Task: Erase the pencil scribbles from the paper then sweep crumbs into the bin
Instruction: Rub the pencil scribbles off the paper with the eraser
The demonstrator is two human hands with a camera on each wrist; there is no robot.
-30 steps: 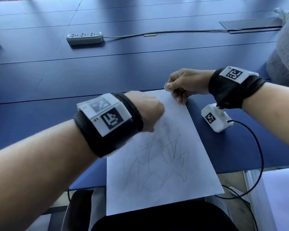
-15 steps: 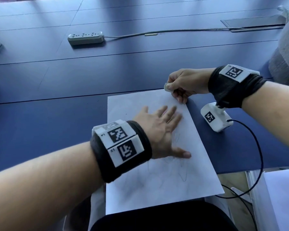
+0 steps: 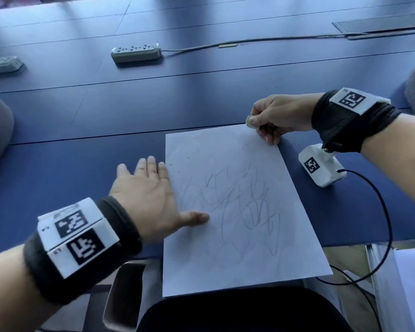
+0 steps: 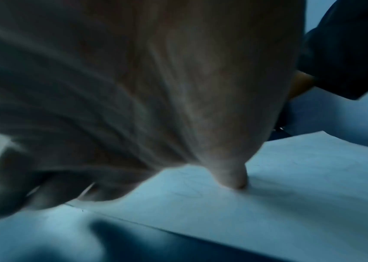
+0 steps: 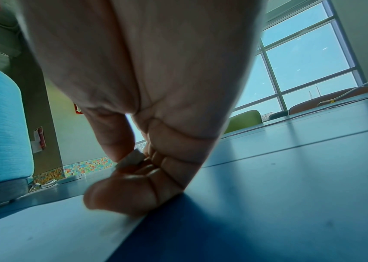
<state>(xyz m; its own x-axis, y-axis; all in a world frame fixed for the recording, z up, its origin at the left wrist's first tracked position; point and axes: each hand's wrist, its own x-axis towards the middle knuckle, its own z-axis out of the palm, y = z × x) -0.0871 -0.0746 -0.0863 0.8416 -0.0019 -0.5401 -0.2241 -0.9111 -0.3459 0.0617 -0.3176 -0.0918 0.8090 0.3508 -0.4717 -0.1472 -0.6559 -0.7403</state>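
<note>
A white sheet of paper (image 3: 237, 212) with grey pencil scribbles (image 3: 240, 207) lies on the blue table (image 3: 82, 116), its near end hanging over the table edge. My left hand (image 3: 151, 185) lies flat with straight fingers at the sheet's left edge, mostly on the table, its thumb (image 4: 234, 179) on the paper. Small dark crumbs (image 3: 177, 161) dot the sheet's upper left. My right hand (image 3: 273, 118) rests on the sheet's far right corner and pinches a small white eraser (image 3: 249, 121), also seen in the right wrist view as the eraser (image 5: 132, 158) between thumb and fingers.
A white tagged device (image 3: 321, 167) with a black cable (image 3: 381, 224) sits right of the paper. Two power strips (image 3: 135, 52) (image 3: 1, 64) lie further back. A chair (image 3: 122, 295) stands below the table edge. A white object (image 3: 410, 288) sits at lower right.
My left hand went from a fist above the scribbles to flat on the paper, then swept left off the sheet to its left edge. The right hand stayed at the far corner with the eraser.
</note>
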